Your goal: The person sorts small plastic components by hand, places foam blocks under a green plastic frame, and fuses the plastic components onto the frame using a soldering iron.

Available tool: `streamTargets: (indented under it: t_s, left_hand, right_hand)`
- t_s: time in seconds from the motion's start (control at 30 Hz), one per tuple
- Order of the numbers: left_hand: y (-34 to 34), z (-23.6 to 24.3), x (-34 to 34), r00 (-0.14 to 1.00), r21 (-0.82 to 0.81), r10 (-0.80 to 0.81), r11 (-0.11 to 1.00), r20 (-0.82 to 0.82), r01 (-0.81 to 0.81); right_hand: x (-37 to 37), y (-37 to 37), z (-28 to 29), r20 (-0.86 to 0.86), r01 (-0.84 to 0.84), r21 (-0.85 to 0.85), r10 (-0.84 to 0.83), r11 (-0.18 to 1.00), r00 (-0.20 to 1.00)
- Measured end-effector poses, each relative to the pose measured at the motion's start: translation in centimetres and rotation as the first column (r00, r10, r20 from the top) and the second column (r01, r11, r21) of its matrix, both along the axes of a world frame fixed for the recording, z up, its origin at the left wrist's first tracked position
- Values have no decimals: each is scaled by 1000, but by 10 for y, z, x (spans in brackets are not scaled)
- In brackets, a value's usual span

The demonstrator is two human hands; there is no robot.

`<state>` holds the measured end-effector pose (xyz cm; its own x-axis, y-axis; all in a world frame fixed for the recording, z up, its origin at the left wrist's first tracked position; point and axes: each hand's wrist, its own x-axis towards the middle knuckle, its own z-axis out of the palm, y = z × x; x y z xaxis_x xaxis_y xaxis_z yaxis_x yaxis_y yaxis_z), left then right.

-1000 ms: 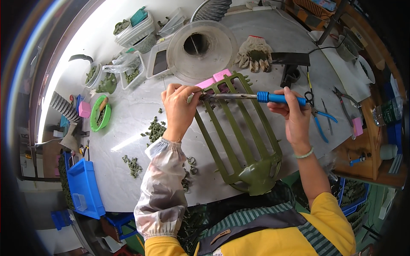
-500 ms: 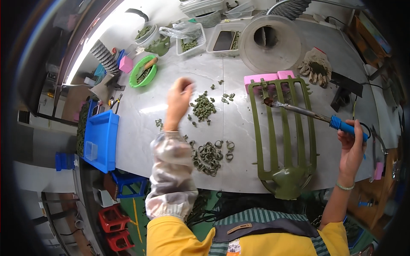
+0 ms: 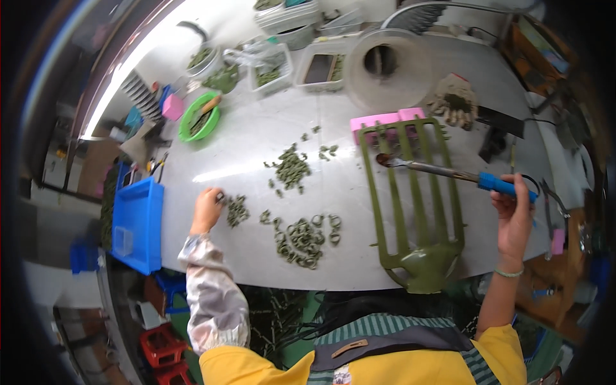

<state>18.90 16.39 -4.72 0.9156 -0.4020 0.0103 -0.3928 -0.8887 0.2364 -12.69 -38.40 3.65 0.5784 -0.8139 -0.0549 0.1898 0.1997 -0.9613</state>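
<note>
Left hand point(image 3: 205, 213): pinching a small dark piece point(image 3: 220, 197) near the tabletop's point(image 3: 224, 154) left edge
Right hand point(image 3: 513, 218): gripping the blue-handled iron point(image 3: 449, 172)
Green frame point(image 3: 416, 199): at the tabletop's front edge, right of middle
Green bowl point(image 3: 185, 127): wooden-handled tool point(image 3: 210, 105)
Clear tub point(image 3: 321, 87): phone point(image 3: 319, 68), green bits point(image 3: 337, 67)
Blue tray point(image 3: 153, 224): small clear box point(image 3: 123, 240)

A workshop: soldering iron point(image 3: 443, 171), corrugated duct point(image 3: 417, 18), heaps of green parts point(image 3: 291, 169)
</note>
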Motion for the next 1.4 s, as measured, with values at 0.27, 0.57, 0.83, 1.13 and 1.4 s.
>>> streamTargets:
  t_s: [0.27,0.57,0.83,1.13,1.4]
  left_hand:
    - [5,-9,2,917,-358,252,863,-309,-357]
    - [-56,12,-2,762,-675,2,462,-648,-575]
    - [-80,-7,24,911,-627,224,666,-347,-403]
    - [-134,-36,42,933,-194,359,917,22,-349]
    - [-126,10,6,933,-282,320,891,-164,-356]
  right_hand:
    - [-9,-2,4,56,-34,-22,35,999,998]
    - [-14,-7,0,66,0,-3,1,1000,998]
    - [-18,-9,0,24,12,-6,-11,1000,1000]
    - [-19,-3,6,16,27,-48,-27,998,1000]
    - [-20,-9,7,60,15,-25,-13,1000,998]
